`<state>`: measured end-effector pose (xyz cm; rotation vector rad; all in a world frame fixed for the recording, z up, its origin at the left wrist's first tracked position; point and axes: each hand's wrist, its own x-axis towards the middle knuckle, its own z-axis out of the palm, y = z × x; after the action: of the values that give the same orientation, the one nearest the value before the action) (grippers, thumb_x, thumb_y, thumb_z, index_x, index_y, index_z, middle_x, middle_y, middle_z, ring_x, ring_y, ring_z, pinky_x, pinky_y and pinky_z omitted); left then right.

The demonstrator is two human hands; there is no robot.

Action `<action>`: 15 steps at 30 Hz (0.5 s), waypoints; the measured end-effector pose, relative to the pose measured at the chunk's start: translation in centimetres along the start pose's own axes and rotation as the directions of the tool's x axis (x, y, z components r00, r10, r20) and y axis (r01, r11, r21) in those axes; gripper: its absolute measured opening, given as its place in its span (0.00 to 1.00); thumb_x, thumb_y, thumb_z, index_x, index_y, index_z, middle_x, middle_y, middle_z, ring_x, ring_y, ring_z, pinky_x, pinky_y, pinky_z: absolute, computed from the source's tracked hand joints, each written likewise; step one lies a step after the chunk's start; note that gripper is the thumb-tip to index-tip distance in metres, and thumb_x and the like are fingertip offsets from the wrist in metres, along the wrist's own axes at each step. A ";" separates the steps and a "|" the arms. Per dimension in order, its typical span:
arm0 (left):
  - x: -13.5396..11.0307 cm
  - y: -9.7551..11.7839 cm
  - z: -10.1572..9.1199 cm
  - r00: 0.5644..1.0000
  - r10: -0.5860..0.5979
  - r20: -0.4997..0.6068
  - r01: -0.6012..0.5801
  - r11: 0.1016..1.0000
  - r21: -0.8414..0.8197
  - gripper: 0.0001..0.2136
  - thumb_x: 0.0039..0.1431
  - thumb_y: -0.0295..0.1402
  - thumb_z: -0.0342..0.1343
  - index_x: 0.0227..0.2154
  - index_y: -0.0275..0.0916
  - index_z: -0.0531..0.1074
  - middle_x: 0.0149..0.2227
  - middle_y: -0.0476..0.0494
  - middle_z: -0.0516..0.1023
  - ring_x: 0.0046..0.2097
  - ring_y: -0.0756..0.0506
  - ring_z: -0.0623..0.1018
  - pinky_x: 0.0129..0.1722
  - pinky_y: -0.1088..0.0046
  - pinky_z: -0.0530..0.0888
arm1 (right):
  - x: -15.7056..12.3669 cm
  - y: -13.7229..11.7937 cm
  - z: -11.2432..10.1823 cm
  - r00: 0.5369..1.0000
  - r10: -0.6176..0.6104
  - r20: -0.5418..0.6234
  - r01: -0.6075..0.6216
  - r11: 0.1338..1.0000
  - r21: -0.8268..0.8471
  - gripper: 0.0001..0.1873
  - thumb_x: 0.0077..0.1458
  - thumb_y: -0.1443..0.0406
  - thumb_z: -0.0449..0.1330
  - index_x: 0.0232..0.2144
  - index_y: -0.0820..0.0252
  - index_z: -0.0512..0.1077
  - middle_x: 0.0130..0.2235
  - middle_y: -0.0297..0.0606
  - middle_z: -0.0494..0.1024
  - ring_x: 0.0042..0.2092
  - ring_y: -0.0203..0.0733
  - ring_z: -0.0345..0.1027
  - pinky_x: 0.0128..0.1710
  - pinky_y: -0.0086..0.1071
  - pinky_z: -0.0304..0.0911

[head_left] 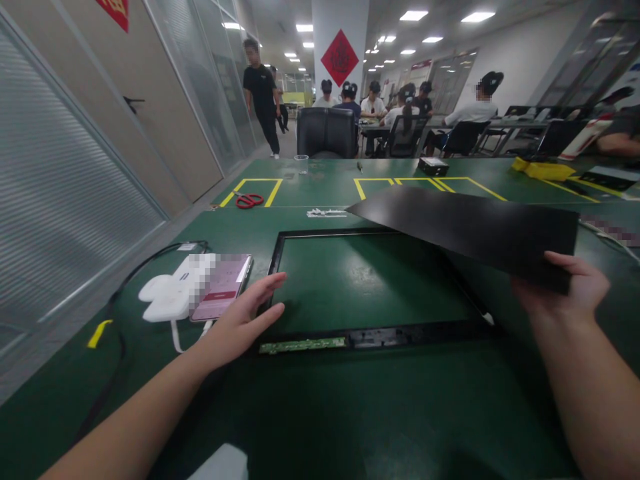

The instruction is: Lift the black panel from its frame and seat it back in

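Note:
A black rectangular frame [274, 267] lies flat on the green table [350, 413], with a thin green circuit strip [302, 345] along its near edge. My left hand [245, 320] rests open at the frame's left near corner, fingers stretched out over the edge. My right hand [570, 293] grips the near corner of a thin black panel [465, 227], which is lifted and tilted above the right side of the frame.
A phone [220, 287] on a white charger [165, 297] with cables lies left of the frame. Farther back are red scissors [249, 199], a clear cup [301, 163], a small black box [433, 165] and a yellow object [545, 170]. Several people sit at tables beyond; one stands in the aisle.

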<state>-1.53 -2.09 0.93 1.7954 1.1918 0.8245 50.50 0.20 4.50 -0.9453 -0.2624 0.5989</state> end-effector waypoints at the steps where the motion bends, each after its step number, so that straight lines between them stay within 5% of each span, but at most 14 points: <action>1: 0.1 0.3 0.1 0.999 -0.043 -0.028 0.040 0.994 -0.105 0.35 0.67 0.55 0.63 0.72 0.47 0.67 0.75 0.33 0.69 0.75 0.28 0.69 0.74 0.42 0.65 | -0.3 -0.2 0.1 1.000 0.019 -0.003 -0.019 1.000 -0.018 0.13 0.31 0.71 0.60 0.24 0.54 0.63 0.35 0.37 0.78 0.37 0.45 0.77 0.32 0.38 0.79; 5: 0.5 1.8 0.1 0.964 -0.228 -0.133 0.128 0.844 -0.521 0.39 0.63 0.49 0.67 0.72 0.42 0.62 0.70 0.28 0.75 0.71 0.29 0.75 0.74 0.45 0.67 | -1.0 -0.6 0.2 0.992 0.110 0.054 -0.105 0.989 -0.101 0.09 0.32 0.68 0.61 0.23 0.54 0.68 0.36 0.42 0.82 0.40 0.53 0.80 0.36 0.49 0.80; 8: 0.6 2.6 -0.1 0.939 -0.334 -0.087 0.172 0.671 -0.721 0.32 0.66 0.46 0.63 0.69 0.39 0.66 0.63 0.29 0.82 0.65 0.33 0.81 0.69 0.53 0.74 | -1.6 -0.5 0.2 0.978 0.205 0.048 -0.193 0.964 -0.183 0.10 0.32 0.66 0.62 0.25 0.54 0.72 0.35 0.43 0.82 0.42 0.57 0.81 0.40 0.55 0.81; 10: 0.7 2.9 -0.2 0.936 -0.353 -0.023 0.209 0.604 -0.769 0.28 0.64 0.43 0.64 0.64 0.38 0.73 0.57 0.32 0.87 0.59 0.35 0.86 0.57 0.62 0.83 | -2.0 -0.3 0.0 0.971 0.219 0.093 -0.194 0.955 -0.223 0.10 0.32 0.67 0.63 0.24 0.53 0.72 0.34 0.42 0.82 0.43 0.58 0.82 0.44 0.56 0.81; 12: 0.7 3.1 -0.4 0.939 -0.342 0.023 0.238 0.603 -0.761 0.25 0.58 0.38 0.69 0.59 0.40 0.78 0.52 0.37 0.89 0.51 0.38 0.89 0.44 0.70 0.86 | -2.1 -0.1 -0.2 0.951 0.226 0.211 -0.168 0.951 -0.259 0.11 0.32 0.67 0.65 0.25 0.52 0.73 0.34 0.41 0.82 0.44 0.60 0.82 0.47 0.57 0.81; 15: 0.8 3.6 -0.9 0.948 -0.318 -0.006 0.218 0.662 -0.717 0.23 0.51 0.31 0.73 0.52 0.42 0.83 0.47 0.43 0.91 0.47 0.39 0.90 0.39 0.73 0.86 | -1.8 0.0 -0.4 0.884 0.325 0.336 -0.199 0.912 -0.358 0.13 0.33 0.66 0.68 0.28 0.52 0.75 0.36 0.43 0.84 0.46 0.62 0.83 0.48 0.57 0.80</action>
<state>-0.55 -1.96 4.62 0.9063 0.9857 1.0530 49.24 -1.13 4.37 -1.1773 -0.6058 1.0251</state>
